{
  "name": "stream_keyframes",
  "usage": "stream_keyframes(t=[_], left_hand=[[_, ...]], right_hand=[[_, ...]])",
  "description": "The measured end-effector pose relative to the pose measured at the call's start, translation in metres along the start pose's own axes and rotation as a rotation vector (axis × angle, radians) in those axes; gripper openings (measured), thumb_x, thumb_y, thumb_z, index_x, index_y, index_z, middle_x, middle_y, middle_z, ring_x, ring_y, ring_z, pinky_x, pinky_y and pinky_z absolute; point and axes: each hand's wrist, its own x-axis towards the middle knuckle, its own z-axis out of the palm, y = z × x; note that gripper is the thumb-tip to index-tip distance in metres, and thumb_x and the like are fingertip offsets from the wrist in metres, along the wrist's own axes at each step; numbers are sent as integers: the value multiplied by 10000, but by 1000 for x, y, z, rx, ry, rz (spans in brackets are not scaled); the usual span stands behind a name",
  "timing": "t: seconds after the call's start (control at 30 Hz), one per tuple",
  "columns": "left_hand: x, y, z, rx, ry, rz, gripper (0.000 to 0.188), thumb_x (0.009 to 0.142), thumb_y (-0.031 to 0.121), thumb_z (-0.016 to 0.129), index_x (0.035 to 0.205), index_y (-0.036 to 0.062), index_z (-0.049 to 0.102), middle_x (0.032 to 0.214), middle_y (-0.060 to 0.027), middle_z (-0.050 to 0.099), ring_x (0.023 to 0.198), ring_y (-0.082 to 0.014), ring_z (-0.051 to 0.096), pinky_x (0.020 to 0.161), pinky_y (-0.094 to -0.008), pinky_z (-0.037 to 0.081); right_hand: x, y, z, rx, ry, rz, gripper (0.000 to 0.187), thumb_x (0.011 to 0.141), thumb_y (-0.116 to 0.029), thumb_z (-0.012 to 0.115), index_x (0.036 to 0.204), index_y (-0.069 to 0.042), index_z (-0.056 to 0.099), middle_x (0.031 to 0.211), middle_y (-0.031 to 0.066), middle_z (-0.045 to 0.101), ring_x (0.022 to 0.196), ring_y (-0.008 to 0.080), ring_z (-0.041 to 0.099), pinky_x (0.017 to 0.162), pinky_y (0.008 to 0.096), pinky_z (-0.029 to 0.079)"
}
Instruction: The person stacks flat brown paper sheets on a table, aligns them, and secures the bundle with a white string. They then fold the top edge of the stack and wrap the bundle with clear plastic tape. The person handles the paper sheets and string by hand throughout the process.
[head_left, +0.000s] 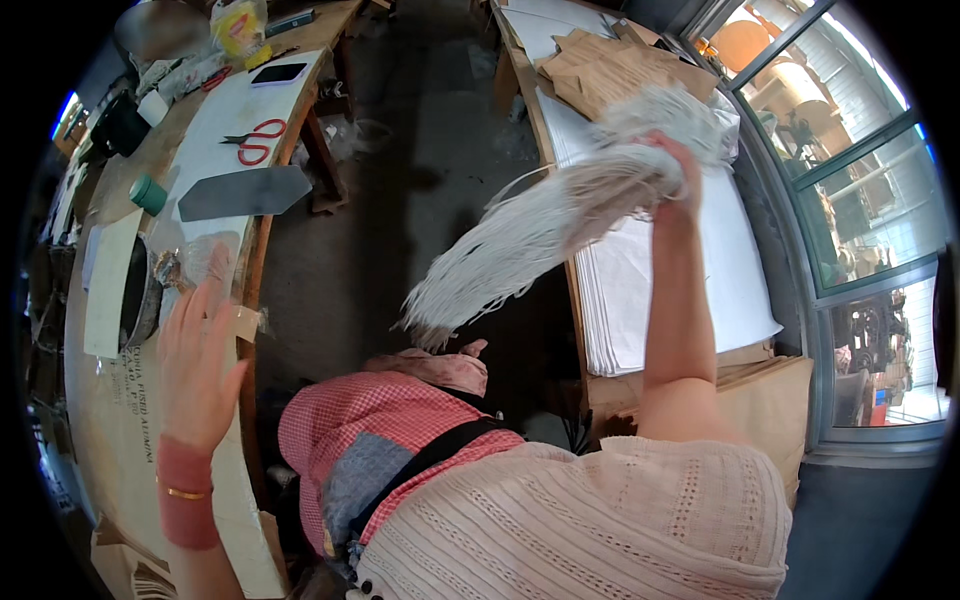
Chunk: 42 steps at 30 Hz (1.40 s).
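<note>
From my end of the feed I have the person's two hands well apart, one over each table. The right hand (680, 165) is clamped around a bundle of white strands (520, 240) above the right-hand table. The loose ends hang down and to the left, over the gap between the tables, and a fluffy part shows beyond the fist. Under that arm I see a stack of white sheets (620, 310), and crumpled brown paper (600, 75) lies farther back.

The left hand (195, 370) is opened out, back upward, thumb away from the fingers, and grips nothing that I can see. It is over the left-hand table, beside a tan board (125, 440); I can't tell whether it touches anything there.

The clearest writing I get is on that board: dark printed capitals running lengthwise near the left hand. Toward the far end, a yellow bag (238, 30) carries a coloured print too small for me to make out.

Also on the left-hand table, I have red-handled scissors (247, 139) beside a dark grey plate (245, 193), a phone (278, 73) beyond them, and a green lid (148, 194) just left of the plate.
</note>
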Motion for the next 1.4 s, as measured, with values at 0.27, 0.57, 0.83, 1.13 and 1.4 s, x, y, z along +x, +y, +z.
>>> stream_keyframes(t=[0.27, 0.57, 0.83, 1.13, 1.4], left_hand=[[-141, -51, 31, -96, -178, -294, 667, 700, 1, 646, 1320, 32, 402, 1441, -170, 288, 1328, -380, 258, 1075, -452, 251], [-229, -7, 10, -90, -1, -603, 477, 722, 73, 672, 1178, 24, 543, 1292, -155, 487, 1195, -327, 451, 991, -415, 367], [-336, 78, 17, -69, 138, -1004, 342, 704, 82, 689, 1017, 8, 574, 1110, -142, 574, 1038, -328, 533, 894, -400, 429], [-341, 90, 32, -29, 174, -1064, 303, 726, 72, 681, 1006, -1, 591, 1066, -136, 595, 1011, -323, 545, 872, -408, 432], [-339, 84, 66, -91, 95, -1020, 259, 847, 82, 614, 1086, -14, 584, 1131, -166, 583, 1092, -341, 521, 920, -420, 413]], right_hand=[[-4, 18, -237, 121, 628, 128, 308, 845, -260, 579, 1077, -57, 594, 1065, 107, 619, 988, 293, 582, 869, 429, 471], [-92, 89, -251, -374, 571, 784, 415, 865, -353, 542, 1184, -89, 554, 1176, 105, 580, 1084, 304, 537, 933, 440, 428], [-16, 76, -188, -1000, 422, 770, 451, 887, -384, 481, 1198, -65, 551, 1212, 126, 559, 1128, 318, 511, 962, 433, 403], [39, 34, -186, -1535, 371, 626, 505, 913, -419, 412, 1213, -37, 547, 1253, 149, 536, 1178, 334, 482, 995, 426, 376], [53, -16, -225, -2041, 521, 615, 560, 935, -450, 351, 1227, -12, 544, 1288, 170, 515, 1222, 348, 456, 1025, 420, 351]])
